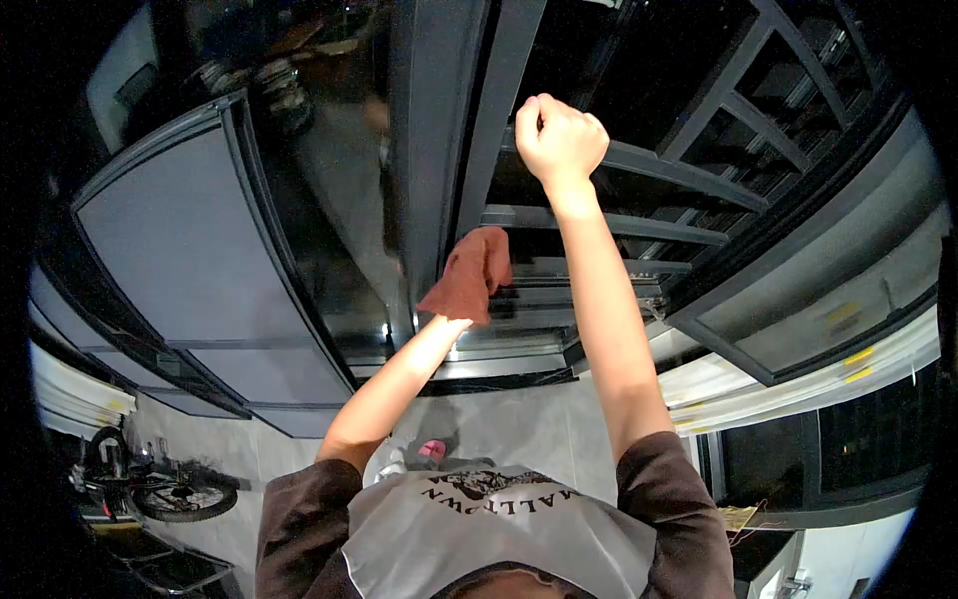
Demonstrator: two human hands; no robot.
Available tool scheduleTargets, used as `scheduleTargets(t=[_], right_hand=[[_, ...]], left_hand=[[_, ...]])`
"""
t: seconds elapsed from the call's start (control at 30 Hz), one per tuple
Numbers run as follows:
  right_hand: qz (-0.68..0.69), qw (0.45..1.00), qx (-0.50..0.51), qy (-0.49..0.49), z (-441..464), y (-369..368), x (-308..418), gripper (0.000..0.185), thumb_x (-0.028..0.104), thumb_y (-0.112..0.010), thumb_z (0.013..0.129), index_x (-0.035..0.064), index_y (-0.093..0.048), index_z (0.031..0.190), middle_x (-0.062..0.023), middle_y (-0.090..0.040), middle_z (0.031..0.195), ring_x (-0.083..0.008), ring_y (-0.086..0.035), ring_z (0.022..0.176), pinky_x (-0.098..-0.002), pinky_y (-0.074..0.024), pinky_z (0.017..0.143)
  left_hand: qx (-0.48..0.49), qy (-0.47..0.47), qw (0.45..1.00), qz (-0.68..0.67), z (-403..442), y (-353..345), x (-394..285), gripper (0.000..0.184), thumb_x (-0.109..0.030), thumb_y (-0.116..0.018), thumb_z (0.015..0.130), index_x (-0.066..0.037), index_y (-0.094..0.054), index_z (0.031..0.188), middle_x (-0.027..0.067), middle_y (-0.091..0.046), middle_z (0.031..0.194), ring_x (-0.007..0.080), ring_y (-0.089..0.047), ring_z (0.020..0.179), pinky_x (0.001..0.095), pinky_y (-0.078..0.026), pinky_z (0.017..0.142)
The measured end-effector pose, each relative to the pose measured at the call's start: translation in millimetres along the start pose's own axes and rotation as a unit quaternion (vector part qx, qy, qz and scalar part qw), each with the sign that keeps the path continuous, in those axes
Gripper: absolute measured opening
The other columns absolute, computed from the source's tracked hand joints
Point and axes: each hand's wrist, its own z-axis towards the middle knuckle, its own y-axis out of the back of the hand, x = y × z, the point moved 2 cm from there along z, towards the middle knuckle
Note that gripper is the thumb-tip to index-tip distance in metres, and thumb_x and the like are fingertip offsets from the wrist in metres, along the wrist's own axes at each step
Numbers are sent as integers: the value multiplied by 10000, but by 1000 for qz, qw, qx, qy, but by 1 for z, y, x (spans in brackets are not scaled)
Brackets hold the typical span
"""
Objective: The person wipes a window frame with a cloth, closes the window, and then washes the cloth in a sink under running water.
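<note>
A reddish-brown cloth (477, 272) covers my left hand (461, 319) down to the wrist, and the hand holds it against or just in front of the dark door frame (434, 150). My fingers are hidden beneath the cloth. Higher up and to the right, my right hand (561, 142) is closed in a fist at the left end of a grey bar of the grille (689, 178). Whether the fist wraps around that bar or something else cannot be made out.
A framed panel (190, 230) stands at left, beside dark glass. Another framed pane (828, 280) and a white curtain (808, 384) are at right. A metal door track (469, 367) crosses the floor ahead. A bicycle (180, 496) is at lower left, and a pink shoe (432, 449) shows below.
</note>
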Motion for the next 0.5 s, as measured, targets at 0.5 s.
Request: scheduleTargets(t=[0.5], right_hand=[[-13, 999, 42, -22, 5, -9, 6, 248, 237, -479, 707, 95, -520, 507, -61, -567, 525, -209, -546, 448, -321, -433, 476]], left_hand=[[-107, -19, 994, 26, -2, 2, -23, 263, -231, -662, 552, -58, -521, 690, 34, -497, 580, 171, -479, 519, 289, -412, 529]])
